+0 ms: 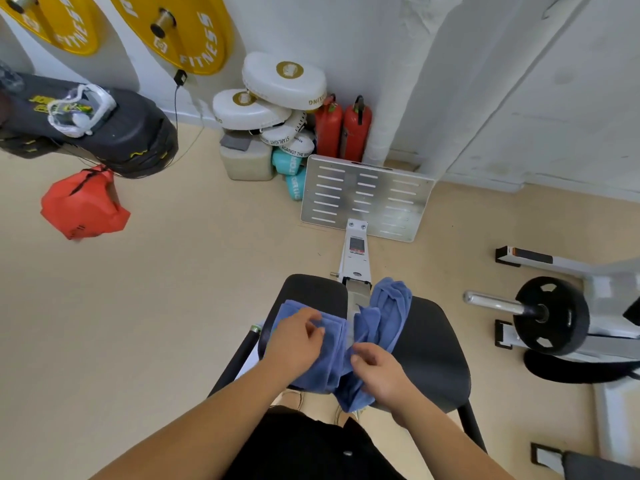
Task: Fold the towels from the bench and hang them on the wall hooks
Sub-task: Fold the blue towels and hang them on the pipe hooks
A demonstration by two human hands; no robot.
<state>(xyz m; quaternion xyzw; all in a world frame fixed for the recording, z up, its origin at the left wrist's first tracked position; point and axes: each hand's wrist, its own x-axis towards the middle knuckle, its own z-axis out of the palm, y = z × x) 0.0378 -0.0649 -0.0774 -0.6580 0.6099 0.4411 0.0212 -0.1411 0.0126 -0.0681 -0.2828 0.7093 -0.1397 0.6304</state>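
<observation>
Soft, light, floppy cloth; grab by corners. Left hand pinches folded towel on counter; right hand pinches crumpled towel.

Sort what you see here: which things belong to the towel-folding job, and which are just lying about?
Job: flat blue terry towel, gripped by the left hand; crumpled blue terry towel, pinched by the right hand; black padded bench.

Lying about: two red metal fire extinguishers; white round boxing pads; yellow round weight plates; red fabric bag; black iron barbell plate.
</observation>
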